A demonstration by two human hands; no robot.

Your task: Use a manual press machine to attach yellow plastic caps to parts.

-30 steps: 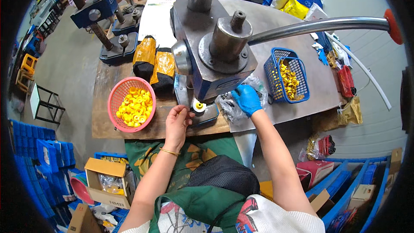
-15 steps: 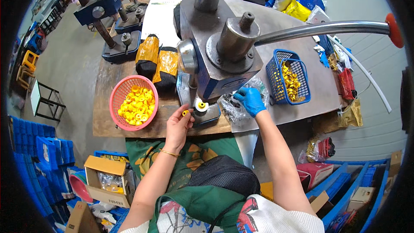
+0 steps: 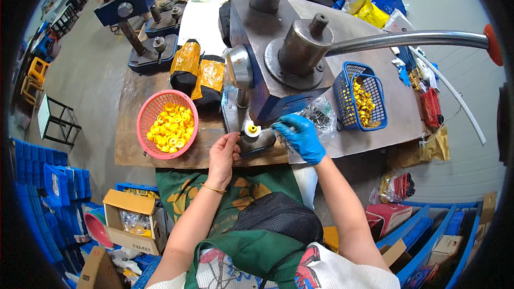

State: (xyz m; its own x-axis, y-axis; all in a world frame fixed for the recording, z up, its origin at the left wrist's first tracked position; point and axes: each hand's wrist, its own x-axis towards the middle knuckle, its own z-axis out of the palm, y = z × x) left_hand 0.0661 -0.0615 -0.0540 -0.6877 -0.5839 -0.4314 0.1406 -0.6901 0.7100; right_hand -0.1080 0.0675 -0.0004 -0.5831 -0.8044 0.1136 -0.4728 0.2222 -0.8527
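A hand press (image 3: 292, 59) stands in front of me, with a white round holder (image 3: 249, 125) on its base and a yellow plastic cap (image 3: 254, 129) seated in it. Just left of the holder, the fingers of my bare left hand (image 3: 224, 156) are pinched together; whatever they hold is hidden. My right hand (image 3: 301, 138), in a blue glove, reaches in from the other side, thumb and finger closed close to the holder. Anything between them is too small to name. Behind the glove lies a clear plastic bag (image 3: 323, 116) of small metal-looking parts.
A pink basket (image 3: 141, 124) of yellow caps stands left, a blue basket (image 3: 383, 108) of yellow pieces right. Two tape-wrapped black bundles (image 3: 209, 75) lie beside the press. Its long lever (image 3: 412, 38) extends right. Another press (image 3: 126, 10) stands far left.
My right hand has come out of the plastic bag and moved left to the holder. The yellow piece at my left fingertips no longer shows, and those fingers are nearer the holder.
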